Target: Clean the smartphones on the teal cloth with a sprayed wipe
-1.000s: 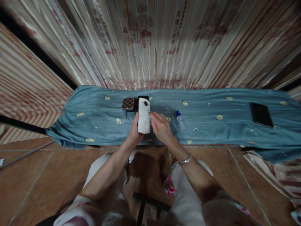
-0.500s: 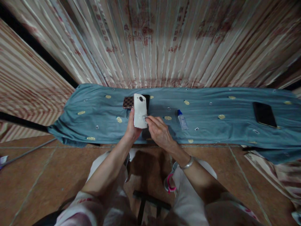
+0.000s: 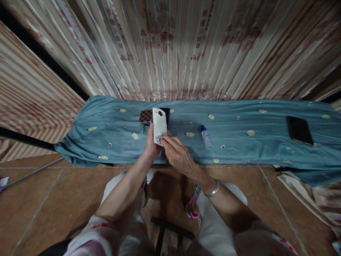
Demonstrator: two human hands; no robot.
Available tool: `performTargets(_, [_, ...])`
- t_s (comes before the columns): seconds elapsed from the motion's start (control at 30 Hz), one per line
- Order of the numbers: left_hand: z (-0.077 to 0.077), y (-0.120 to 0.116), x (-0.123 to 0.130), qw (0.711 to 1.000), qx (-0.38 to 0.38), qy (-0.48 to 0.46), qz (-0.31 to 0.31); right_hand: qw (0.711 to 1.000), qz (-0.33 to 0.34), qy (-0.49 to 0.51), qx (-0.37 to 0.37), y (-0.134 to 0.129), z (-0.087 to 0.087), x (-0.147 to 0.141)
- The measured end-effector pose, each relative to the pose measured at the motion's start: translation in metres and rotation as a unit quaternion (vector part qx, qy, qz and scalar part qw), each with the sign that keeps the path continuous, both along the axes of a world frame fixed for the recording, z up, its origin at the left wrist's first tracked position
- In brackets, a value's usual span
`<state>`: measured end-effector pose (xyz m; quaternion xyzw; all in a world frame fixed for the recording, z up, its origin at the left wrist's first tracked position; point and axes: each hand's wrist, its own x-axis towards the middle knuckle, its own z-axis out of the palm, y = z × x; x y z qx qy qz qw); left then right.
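Note:
My left hand (image 3: 153, 144) is closed round the lower part of a white smartphone (image 3: 160, 122), its back with the round camera facing up. Pinched together, the fingers of my right hand (image 3: 177, 153) press on the lower end of the phone's back. Something small and shiny shows at those fingertips; its kind is too small to tell. Behind the phone lie a brown checkered case (image 3: 145, 117) and a dark flat object (image 3: 167, 114), both partly hidden. To the right of my right hand, a small clear bottle with a blue cap (image 3: 206, 136) lies on the cloth.
A blue-green cloth (image 3: 231, 121) with yellow prints covers the long narrow table. At its right end lies a black tablet or phone (image 3: 299, 130). Patterned curtains (image 3: 170, 53) hang behind the table. Below are my knees and a dark stool frame (image 3: 172, 227).
My right fingertips have slid down the phone's back from its right side to its lower end. The phone has tilted slightly in my left hand.

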<state>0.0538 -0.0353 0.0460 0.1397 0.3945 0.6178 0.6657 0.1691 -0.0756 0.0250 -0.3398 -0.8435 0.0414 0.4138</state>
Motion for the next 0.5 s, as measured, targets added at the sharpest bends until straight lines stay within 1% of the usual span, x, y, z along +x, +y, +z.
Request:
performTargets(0.13, [-0.005, -0.003, 0.010, 1.000, -0.006, -0.016, -0.004, 1.000, -0.010, 0.003, 0.007, 0.005, 0.001, 0.004])
performTargets(0.37, [-0.009, -0.008, 0.025, 0.999, -0.009, -0.020, -0.023, 0.998, -0.061, 0.013, -0.013, 0.023, -0.001, 0.017])
performTargets(0.5, [-0.011, -0.007, 0.034, 0.999, -0.010, -0.014, -0.050, 0.994, -0.095, 0.028, -0.034, 0.035, -0.005, 0.026])
